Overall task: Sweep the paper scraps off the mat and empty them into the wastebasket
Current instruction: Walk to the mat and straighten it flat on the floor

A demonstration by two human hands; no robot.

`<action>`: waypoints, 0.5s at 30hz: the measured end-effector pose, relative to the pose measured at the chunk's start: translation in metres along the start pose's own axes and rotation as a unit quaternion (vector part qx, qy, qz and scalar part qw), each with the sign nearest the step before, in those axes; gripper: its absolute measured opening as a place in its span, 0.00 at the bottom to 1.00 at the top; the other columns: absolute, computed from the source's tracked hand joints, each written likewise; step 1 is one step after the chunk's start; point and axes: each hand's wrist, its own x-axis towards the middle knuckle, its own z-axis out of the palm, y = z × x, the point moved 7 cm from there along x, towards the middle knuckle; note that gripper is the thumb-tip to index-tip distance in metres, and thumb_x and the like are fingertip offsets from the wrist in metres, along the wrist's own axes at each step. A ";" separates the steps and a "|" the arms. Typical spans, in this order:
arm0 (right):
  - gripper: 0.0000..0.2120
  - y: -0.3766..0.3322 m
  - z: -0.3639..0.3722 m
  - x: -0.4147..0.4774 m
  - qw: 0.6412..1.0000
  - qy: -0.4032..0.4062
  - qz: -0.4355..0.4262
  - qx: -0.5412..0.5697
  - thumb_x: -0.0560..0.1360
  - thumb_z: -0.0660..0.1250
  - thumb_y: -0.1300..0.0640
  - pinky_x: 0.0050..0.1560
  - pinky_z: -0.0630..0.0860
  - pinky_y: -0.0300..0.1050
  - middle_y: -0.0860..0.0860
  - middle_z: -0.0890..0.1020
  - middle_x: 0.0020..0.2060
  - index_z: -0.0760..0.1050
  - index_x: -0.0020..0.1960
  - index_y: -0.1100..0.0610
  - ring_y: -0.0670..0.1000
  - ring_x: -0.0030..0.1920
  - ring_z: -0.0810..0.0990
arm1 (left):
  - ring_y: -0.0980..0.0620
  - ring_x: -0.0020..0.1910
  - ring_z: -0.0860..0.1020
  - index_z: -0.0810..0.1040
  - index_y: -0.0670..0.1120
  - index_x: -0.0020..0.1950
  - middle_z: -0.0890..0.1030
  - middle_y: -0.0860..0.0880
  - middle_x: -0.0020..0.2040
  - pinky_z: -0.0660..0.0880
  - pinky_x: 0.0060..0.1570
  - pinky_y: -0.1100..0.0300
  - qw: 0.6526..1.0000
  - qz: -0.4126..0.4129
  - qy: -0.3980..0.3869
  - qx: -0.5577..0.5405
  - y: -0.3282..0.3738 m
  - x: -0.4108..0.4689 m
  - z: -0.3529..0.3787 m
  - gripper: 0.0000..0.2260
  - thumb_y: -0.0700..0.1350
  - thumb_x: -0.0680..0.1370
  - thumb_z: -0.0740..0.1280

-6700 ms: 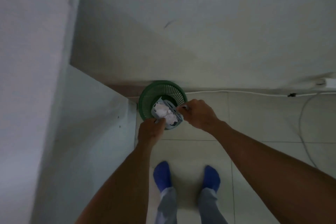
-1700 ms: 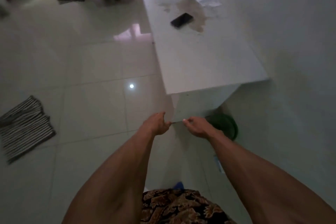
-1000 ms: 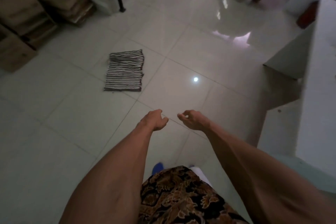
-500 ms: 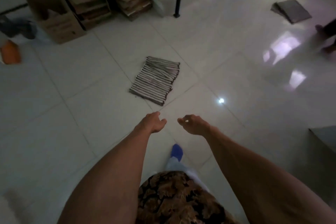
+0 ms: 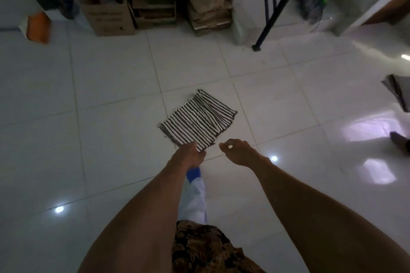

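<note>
The black-and-white striped mat lies flat on the white tiled floor, just ahead of my hands. I see no paper scraps on it. My left hand hangs over the mat's near corner, palm down, fingers loosely bent, holding nothing. My right hand floats to the right of that corner, apart from the mat, fingers loosely curled and empty. The wastebasket is out of view.
Cardboard boxes and stacked cartons line the far wall. A black metal leg stands at the back right, with a mop behind it. A dark flat object and another person's foot are at the right edge.
The view has turned away from the wastebasket and white table toward the mat, which now lies closer and centred. Both hands keep the same loose, empty pose.
</note>
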 end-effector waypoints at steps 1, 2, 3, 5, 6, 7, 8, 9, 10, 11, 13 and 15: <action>0.21 -0.004 -0.012 0.010 1.000 -0.009 -0.011 -0.013 0.84 0.53 0.50 0.72 0.64 0.49 0.55 0.70 0.74 0.69 0.73 0.56 0.56 0.73 0.69 | 0.43 0.66 0.73 0.69 0.45 0.69 0.74 0.42 0.66 0.69 0.66 0.50 1.000 -0.003 0.002 -0.011 0.008 0.010 -0.006 0.19 0.50 0.80 0.61; 0.21 -0.007 -0.026 0.021 1.000 -0.022 -0.012 -0.008 0.84 0.53 0.49 0.72 0.63 0.49 0.55 0.69 0.75 0.68 0.73 0.56 0.55 0.74 0.68 | 0.43 0.67 0.72 0.67 0.45 0.70 0.73 0.42 0.68 0.69 0.68 0.50 1.000 -0.008 0.002 -0.020 0.016 0.022 -0.013 0.20 0.50 0.79 0.61; 0.22 -0.009 -0.038 0.033 1.000 -0.028 -0.008 0.004 0.83 0.54 0.48 0.72 0.63 0.50 0.55 0.69 0.74 0.68 0.73 0.56 0.56 0.74 0.68 | 0.43 0.68 0.71 0.65 0.45 0.72 0.71 0.41 0.70 0.68 0.69 0.49 1.000 -0.011 -0.002 -0.027 0.024 0.033 -0.019 0.22 0.50 0.80 0.61; 0.23 -0.012 -0.070 0.064 1.000 -0.016 -0.004 0.016 0.83 0.55 0.45 0.69 0.66 0.49 0.55 0.72 0.73 0.68 0.73 0.56 0.56 0.72 0.70 | 0.42 0.71 0.68 0.61 0.44 0.75 0.66 0.40 0.73 0.65 0.71 0.50 0.999 -0.018 -0.007 -0.034 0.045 0.062 -0.033 0.25 0.51 0.81 0.59; 0.23 -0.013 -0.082 0.077 1.000 -0.010 -0.004 0.022 0.82 0.56 0.46 0.66 0.68 0.48 0.56 0.73 0.71 0.69 0.73 0.56 0.57 0.70 0.72 | 0.43 0.72 0.67 0.60 0.43 0.76 0.66 0.40 0.74 0.65 0.71 0.51 0.999 -0.021 -0.007 -0.040 0.051 0.074 -0.038 0.25 0.51 0.81 0.59; 0.22 -0.015 -0.094 0.093 1.000 -0.011 -0.008 0.020 0.82 0.56 0.47 0.61 0.69 0.46 0.56 0.75 0.70 0.69 0.72 0.57 0.57 0.68 0.73 | 0.43 0.72 0.67 0.60 0.42 0.76 0.66 0.40 0.74 0.65 0.71 0.52 0.999 -0.024 -0.004 -0.049 0.058 0.088 -0.042 0.25 0.51 0.81 0.58; 0.21 -0.016 -0.104 0.108 1.000 -0.016 -0.011 0.019 0.83 0.56 0.47 0.56 0.68 0.44 0.57 0.76 0.68 0.70 0.71 0.57 0.57 0.66 0.75 | 0.44 0.71 0.68 0.60 0.42 0.76 0.66 0.40 0.74 0.65 0.70 0.52 0.998 -0.026 0.001 -0.055 0.065 0.100 -0.046 0.25 0.51 0.81 0.58; 0.21 -0.016 -0.112 0.122 0.999 -0.021 -0.017 0.017 0.83 0.56 0.48 0.53 0.67 0.42 0.57 0.77 0.66 0.71 0.70 0.58 0.57 0.65 0.76 | 0.44 0.71 0.69 0.61 0.41 0.76 0.67 0.41 0.73 0.66 0.69 0.53 0.998 -0.029 0.007 -0.059 0.070 0.113 -0.048 0.25 0.50 0.81 0.58; 0.21 -0.016 -0.120 0.138 0.999 -0.026 -0.024 0.017 0.83 0.56 0.48 0.51 0.67 0.42 0.58 0.77 0.65 0.72 0.69 0.58 0.57 0.64 0.76 | 0.44 0.71 0.69 0.61 0.41 0.76 0.68 0.41 0.73 0.66 0.68 0.54 0.997 -0.033 0.013 -0.062 0.075 0.127 -0.050 0.24 0.50 0.82 0.58; 0.20 -0.015 -0.125 0.151 0.999 -0.029 -0.030 0.019 0.83 0.56 0.48 0.50 0.67 0.42 0.59 0.78 0.64 0.73 0.68 0.59 0.57 0.62 0.77 | 0.44 0.71 0.68 0.61 0.41 0.76 0.67 0.41 0.73 0.66 0.69 0.54 0.997 -0.040 0.017 -0.063 0.078 0.137 -0.051 0.24 0.49 0.82 0.58; 0.20 -0.009 -0.131 0.186 0.998 -0.044 -0.040 0.014 0.82 0.56 0.47 0.47 0.70 0.42 0.58 0.80 0.61 0.74 0.66 0.59 0.54 0.55 0.79 | 0.44 0.72 0.67 0.61 0.41 0.76 0.67 0.41 0.74 0.65 0.70 0.53 0.995 -0.069 0.015 -0.076 0.080 0.163 -0.045 0.25 0.50 0.82 0.57; 0.20 0.001 -0.130 0.223 0.997 -0.062 -0.054 0.007 0.81 0.57 0.46 0.40 0.70 0.41 0.57 0.82 0.56 0.75 0.63 0.58 0.49 0.45 0.77 | 0.43 0.71 0.69 0.62 0.42 0.76 0.68 0.40 0.74 0.67 0.70 0.51 0.992 -0.093 0.017 -0.087 0.080 0.188 -0.034 0.25 0.51 0.81 0.58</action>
